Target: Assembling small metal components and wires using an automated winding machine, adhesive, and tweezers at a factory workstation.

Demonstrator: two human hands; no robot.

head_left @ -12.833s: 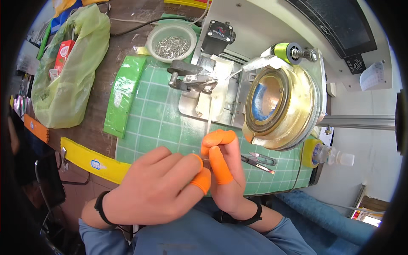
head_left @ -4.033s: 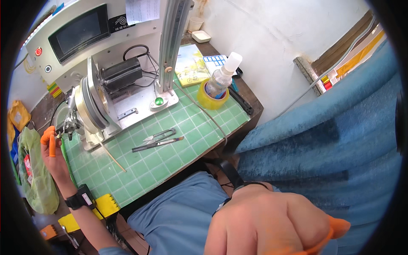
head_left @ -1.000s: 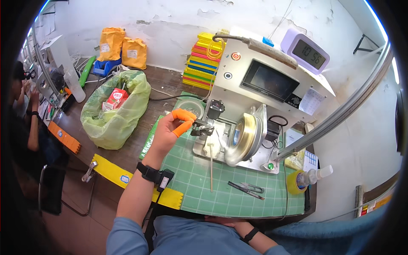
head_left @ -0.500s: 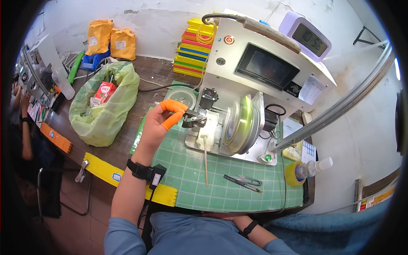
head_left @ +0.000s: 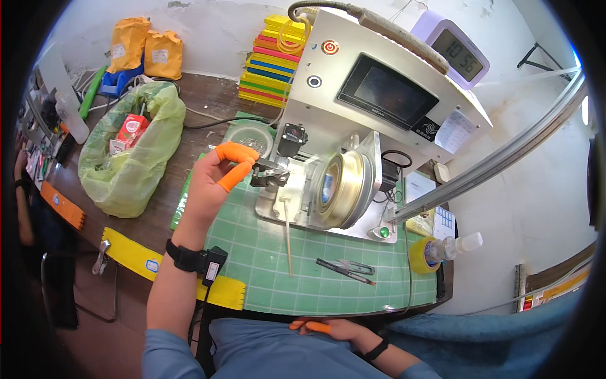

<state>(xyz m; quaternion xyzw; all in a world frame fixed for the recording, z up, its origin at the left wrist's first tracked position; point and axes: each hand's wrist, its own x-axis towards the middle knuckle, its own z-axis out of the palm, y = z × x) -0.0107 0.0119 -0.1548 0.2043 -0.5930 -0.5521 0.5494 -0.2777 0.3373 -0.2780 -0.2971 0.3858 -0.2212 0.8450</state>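
Note:
Orange finger covers sit on the thumb and a finger of my left hand (head_left: 214, 174), which is closed on a small black-and-metal clamp (head_left: 270, 175) at the machine's left side. Just right of the clamp, a pale translucent spool (head_left: 344, 189) is mounted upright on the bench machine (head_left: 328, 82). From a white block (head_left: 291, 189) below the clamp, a thin wooden stick (head_left: 289, 243) reaches toward me. My right hand (head_left: 331, 328) rests in my lap by the table's front edge. Its orange-covered fingers are loosely apart, with nothing seen in them.
Tweezers and small snips (head_left: 347, 270) lie on the green cutting mat (head_left: 252, 259). A round dish (head_left: 251, 138) is behind my left hand. Left stands a green plastic bag (head_left: 136, 170) holding a red carton. A yellow tape roll (head_left: 421, 256) and a bottle (head_left: 445, 248) stand right.
The whole view has shifted slightly. The spool's yellow-green look has turned pale, and a blue patch shows at its centre. My right hand's orange-covered fingers have come into sight. My left hand stays at the clamp.

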